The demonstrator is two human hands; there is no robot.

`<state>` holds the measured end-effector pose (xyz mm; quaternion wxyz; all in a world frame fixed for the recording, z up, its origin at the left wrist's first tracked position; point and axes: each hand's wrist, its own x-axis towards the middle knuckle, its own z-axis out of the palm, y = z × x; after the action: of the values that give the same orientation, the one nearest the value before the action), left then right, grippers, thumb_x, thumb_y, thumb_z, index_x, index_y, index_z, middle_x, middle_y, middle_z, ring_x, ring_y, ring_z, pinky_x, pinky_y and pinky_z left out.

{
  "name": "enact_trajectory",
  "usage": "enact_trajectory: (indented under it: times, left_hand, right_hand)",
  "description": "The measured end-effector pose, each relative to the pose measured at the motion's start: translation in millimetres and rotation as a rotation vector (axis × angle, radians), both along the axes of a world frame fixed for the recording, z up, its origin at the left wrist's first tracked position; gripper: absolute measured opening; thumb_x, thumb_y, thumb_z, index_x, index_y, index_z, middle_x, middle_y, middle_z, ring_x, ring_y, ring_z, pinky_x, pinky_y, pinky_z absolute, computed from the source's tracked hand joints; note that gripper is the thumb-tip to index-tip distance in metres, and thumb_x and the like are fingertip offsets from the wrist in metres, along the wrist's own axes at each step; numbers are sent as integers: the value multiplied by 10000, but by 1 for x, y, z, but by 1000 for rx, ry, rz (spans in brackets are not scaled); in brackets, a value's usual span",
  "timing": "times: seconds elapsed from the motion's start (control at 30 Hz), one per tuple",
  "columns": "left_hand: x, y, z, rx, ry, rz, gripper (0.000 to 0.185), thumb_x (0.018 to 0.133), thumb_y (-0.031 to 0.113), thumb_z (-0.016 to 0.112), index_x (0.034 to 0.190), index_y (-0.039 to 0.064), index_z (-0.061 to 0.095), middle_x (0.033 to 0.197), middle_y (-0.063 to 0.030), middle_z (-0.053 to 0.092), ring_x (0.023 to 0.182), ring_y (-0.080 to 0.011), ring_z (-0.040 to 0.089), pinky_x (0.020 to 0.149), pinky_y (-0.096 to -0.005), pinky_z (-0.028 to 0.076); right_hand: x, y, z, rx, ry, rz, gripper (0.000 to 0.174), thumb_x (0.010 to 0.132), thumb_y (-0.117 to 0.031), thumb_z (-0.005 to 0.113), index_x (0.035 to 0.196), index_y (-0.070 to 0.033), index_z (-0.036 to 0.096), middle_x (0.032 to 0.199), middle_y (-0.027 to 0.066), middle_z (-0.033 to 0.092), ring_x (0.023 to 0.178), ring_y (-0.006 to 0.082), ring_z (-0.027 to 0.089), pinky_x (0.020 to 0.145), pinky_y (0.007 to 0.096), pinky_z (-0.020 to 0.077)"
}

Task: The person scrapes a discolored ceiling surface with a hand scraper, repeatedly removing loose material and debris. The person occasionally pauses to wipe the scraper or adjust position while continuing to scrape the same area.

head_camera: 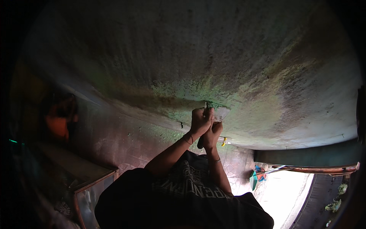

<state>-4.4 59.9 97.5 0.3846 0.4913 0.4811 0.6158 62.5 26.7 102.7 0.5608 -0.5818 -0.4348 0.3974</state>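
A wide-bladed scraper meets a wall with worn, flaking green and grey paint. Around its dark handle my right hand is closed. My left hand grips the scraper higher up, its fingers against the left side of the blade. The two hands touch each other. Green flakes lie along the blade's upper edge, and part of the tool is hidden by my fingers.
Below the wall, green flakes are scattered on the floor. A yellow-handled tap projects from the wall near my right wrist. A framed glass cabinet stands lower left. A green dustpan-like object lies by the bright doorway.
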Motion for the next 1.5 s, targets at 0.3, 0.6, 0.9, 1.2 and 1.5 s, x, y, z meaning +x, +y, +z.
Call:
enact_trajectory:
  times: [0.3, 0.6, 0.9, 1.2, 1.5]
  left_hand:
    - [-2, -2, 15, -13, -47, -28, 543, 996, 395, 619, 627, 4, 548, 544, -29, 533, 547, -88, 518, 510, -314, 398]
    - [-2, -4, 21, -26, -45, -61, 463, 1018, 344, 599, 713, -4, 575, 571, -6, 507, 588, -65, 442, 545, -295, 407]
    - [6, -23, -126, -306, 22, -65, 446, 1007, 375, 605, 792, -16, 625, 657, -60, 610, 640, -102, 521, 592, -320, 458]
    - [9, -18, -118, -258, 187, -6, 445, 996, 331, 615, 723, -20, 606, 587, -84, 567, 569, -119, 486, 540, -342, 431]
    - [11, -15, -93, -259, 72, 6, 464, 990, 348, 618, 711, -22, 599, 593, -68, 576, 580, -112, 494, 561, -333, 443]
  right_hand:
    - [-2, 2, 5, 142, -7, -2, 340, 1053, -273, 545, 951, 49, 583, 789, 45, 653, 651, 62, 536, 532, 260, 412]
    - [6, -1, 9, 131, 60, 85, 335, 1053, -230, 542, 1157, 88, 531, 995, 139, 670, 916, 156, 617, 776, 304, 500]
    - [6, -20, -129, -143, -2, -14, 503, 1051, -399, 533, 760, 11, 565, 591, -16, 550, 542, 47, 459, 445, 274, 348]
    - [10, -14, -123, -114, -1, 25, 430, 1055, -350, 528, 928, 57, 584, 647, 40, 610, 568, 83, 533, 475, 287, 398]
    - [3, -2, -92, -79, 45, -31, 503, 1062, -366, 517, 733, 15, 516, 572, -5, 505, 544, 71, 399, 453, 311, 313]
